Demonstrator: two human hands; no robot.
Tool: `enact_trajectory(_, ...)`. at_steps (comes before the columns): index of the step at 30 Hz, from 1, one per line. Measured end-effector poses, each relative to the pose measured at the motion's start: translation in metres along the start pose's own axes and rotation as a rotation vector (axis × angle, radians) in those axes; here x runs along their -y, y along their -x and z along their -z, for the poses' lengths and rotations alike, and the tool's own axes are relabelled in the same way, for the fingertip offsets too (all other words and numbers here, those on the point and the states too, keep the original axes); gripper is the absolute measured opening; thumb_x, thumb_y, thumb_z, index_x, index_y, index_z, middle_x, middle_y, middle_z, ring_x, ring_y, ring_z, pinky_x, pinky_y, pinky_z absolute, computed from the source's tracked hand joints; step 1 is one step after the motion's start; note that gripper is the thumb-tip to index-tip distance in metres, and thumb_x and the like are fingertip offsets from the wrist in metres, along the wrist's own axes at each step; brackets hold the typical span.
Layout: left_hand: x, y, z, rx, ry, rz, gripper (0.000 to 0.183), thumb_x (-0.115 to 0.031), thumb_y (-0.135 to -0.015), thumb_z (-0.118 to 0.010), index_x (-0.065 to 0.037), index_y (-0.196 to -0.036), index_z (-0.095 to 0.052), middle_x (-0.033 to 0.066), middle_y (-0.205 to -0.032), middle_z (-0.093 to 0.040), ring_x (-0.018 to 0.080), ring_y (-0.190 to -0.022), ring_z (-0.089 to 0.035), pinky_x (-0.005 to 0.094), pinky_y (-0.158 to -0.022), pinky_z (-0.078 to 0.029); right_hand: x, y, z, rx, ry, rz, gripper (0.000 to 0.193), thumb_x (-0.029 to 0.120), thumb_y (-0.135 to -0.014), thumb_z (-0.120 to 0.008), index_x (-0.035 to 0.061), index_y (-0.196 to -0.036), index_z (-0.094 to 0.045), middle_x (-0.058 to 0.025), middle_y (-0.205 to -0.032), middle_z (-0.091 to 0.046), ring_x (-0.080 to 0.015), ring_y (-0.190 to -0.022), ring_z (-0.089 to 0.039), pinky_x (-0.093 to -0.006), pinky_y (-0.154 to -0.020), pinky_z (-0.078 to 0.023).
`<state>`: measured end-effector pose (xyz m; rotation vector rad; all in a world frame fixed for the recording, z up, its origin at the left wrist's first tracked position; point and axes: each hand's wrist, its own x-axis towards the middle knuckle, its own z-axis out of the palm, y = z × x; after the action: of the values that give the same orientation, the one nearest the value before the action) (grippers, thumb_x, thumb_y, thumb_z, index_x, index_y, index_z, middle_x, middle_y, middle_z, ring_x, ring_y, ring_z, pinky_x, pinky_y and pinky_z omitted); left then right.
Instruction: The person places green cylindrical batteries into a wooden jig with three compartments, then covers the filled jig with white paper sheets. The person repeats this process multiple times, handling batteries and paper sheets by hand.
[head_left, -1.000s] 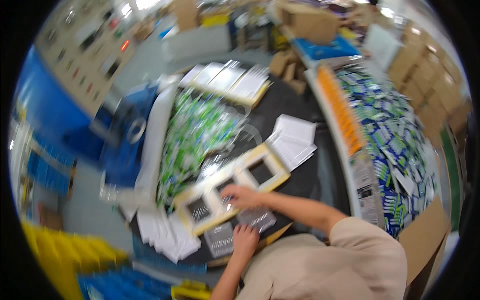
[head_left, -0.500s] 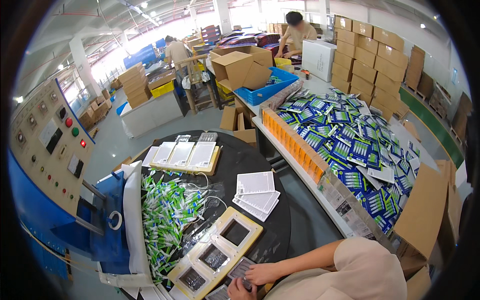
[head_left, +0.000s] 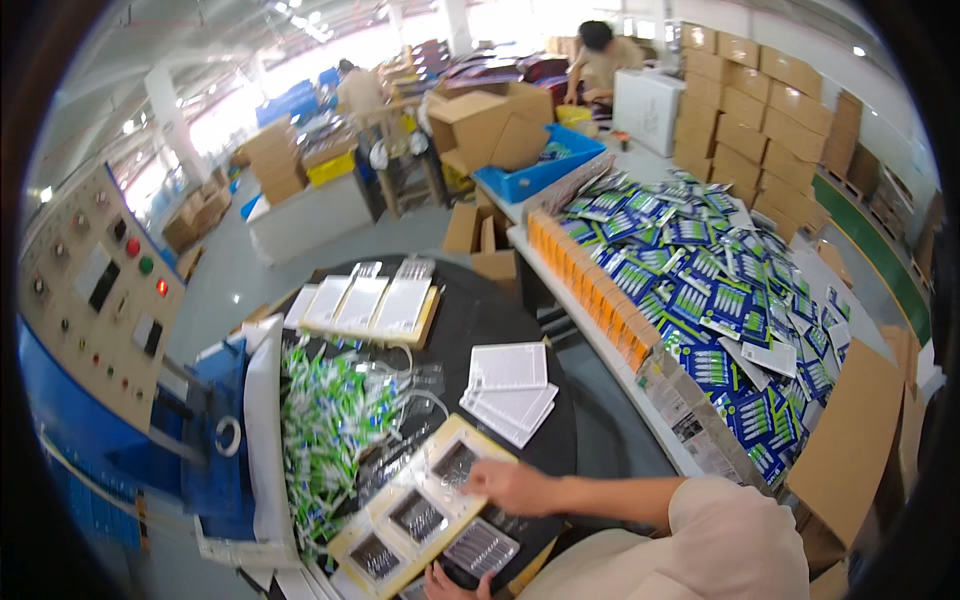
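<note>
A cream loading frame (head_left: 428, 482) with three square openings lies slanted on the round black table, and clear plastic blisters sit in its openings. My right hand (head_left: 515, 488), slightly blurred, is at the frame's far right opening. Its fingers are curled together against the edge of the clear plastic blister (head_left: 455, 464) there. Another clear blister (head_left: 482, 549) rests beside the frame, closest to me. Just below it, partly cut off by the lower edge, my left hand (head_left: 452, 586) has its fingers apart, with the thumb near that blister.
Green-and-white tubes (head_left: 335, 420) are heaped left of the frame. White cards (head_left: 508, 368) lie beyond it, near another loaded frame (head_left: 420, 328). A blue machine with a control panel (head_left: 100, 290) stands left. Blister packs (head_left: 690, 280) cover the right table. Two people work farther back.
My right hand has moved from the blister near me up to the frame's far right opening, which now holds a blister. My left hand has shifted slightly left and down.
</note>
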<state>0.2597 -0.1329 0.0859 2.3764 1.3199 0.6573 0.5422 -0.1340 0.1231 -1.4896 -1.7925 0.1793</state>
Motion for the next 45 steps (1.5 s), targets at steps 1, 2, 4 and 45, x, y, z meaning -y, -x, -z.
enact_trajectory(1, -0.002, 0.002, 0.001, -0.08, -0.04, -0.009, 0.065, -0.026, -0.077, -0.081, -0.003, -0.134, -0.06, 0.0229, -0.131, -0.061, 0.0451, -0.117, -0.057, 0.0515, -0.1, -0.045, -0.015, -0.002, 0.005, -0.01, 0.041, 0.002, 0.028, 0.009, -0.091, -0.062, 0.0067, -0.118, -0.07, -0.0137, -0.101, -0.063, -0.0314, -0.099, -0.063, -0.0407, -0.085, -0.053)
enact_trajectory(2, -0.001, -0.002, -0.002, -0.089, -0.026, 0.011, 0.075, -0.032, -0.064, -0.089, -0.006, -0.129, -0.062, 0.019, -0.131, -0.061, 0.0397, -0.122, -0.055, 0.0523, -0.104, -0.039, -0.028, -0.005, 0.004, -0.043, 0.044, 0.023, 0.028, 0.006, -0.084, -0.059, 0.0069, -0.109, -0.072, -0.0122, -0.098, -0.06, -0.0318, -0.098, -0.062, -0.0432, -0.092, -0.05)
enact_trajectory(4, 0.004, 0.003, -0.005, 0.16, -0.101, 0.197, 0.095, -0.045, -0.067, -0.088, -0.004, -0.144, -0.049, 0.021, -0.147, -0.048, 0.0417, -0.133, -0.045, 0.0596, -0.115, -0.026, -0.048, 0.0, -0.006, 0.114, 0.097, 0.066, 0.028, 0.006, -0.08, -0.063, 0.0058, -0.106, -0.073, -0.0146, -0.116, -0.066, -0.0334, -0.113, -0.063, -0.0422, -0.095, -0.05)
enact_trajectory(45, 0.258, -0.164, 0.068, 0.328, -0.38, 0.15, 0.026, -0.02, -0.079, -0.079, -0.004, -0.094, -0.066, 0.0127, -0.098, -0.068, 0.0352, -0.091, -0.068, 0.0466, -0.076, -0.055, 0.02, -0.259, -0.299, 0.307, 0.058, -0.257, 0.029, 0.023, -0.091, -0.071, 0.0042, -0.112, -0.07, -0.0178, -0.095, -0.072, -0.0392, -0.086, -0.069, -0.0458, -0.074, -0.055)
